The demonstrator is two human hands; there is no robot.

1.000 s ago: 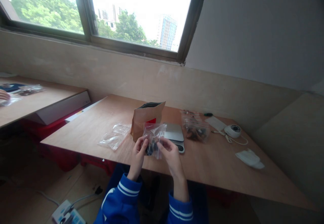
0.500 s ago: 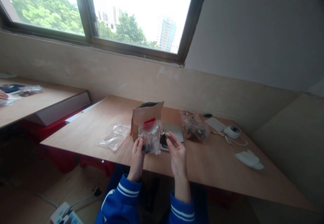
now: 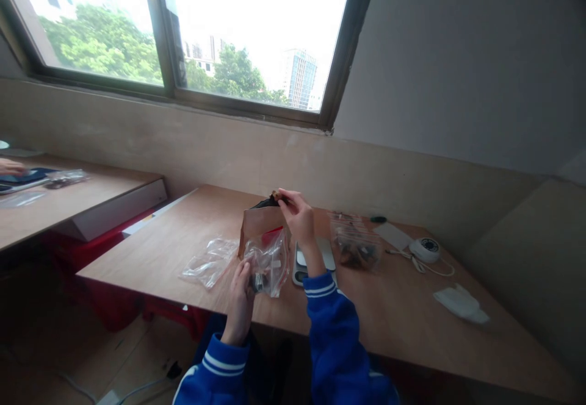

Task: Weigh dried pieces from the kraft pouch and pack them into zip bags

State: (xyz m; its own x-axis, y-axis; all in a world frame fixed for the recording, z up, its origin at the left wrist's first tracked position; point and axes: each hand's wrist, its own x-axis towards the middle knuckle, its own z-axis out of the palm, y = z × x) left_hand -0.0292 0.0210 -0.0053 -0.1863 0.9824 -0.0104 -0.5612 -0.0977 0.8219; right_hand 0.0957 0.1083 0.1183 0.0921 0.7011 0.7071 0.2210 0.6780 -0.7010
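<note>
- Wooden table [image 3: 403, 313]: bears an upright kraft paper pouch [image 3: 262, 222], its mouth open, and a digital scale [image 3: 328, 255] to the pouch's right
- Right arm: blue sleeve, raised and reaching forward, wrist passing above the scale
- Left arm: lower than right, angled up and inward over the table's near edge
- Right hand [image 3: 300, 217]: lifted to the pouch mouth, thumb and fingertips pinched on a small dark piece
- Left hand [image 3: 240, 286]: in front of the pouch, thumb uppermost, fingers closed on the left side of a clear zip bag [image 3: 274, 261]; bag overlaps the pouch front
- Small dark piece [image 3: 275, 196]: partly brown, at the pouch mouth; contact with the rim, cannot tell
</note>
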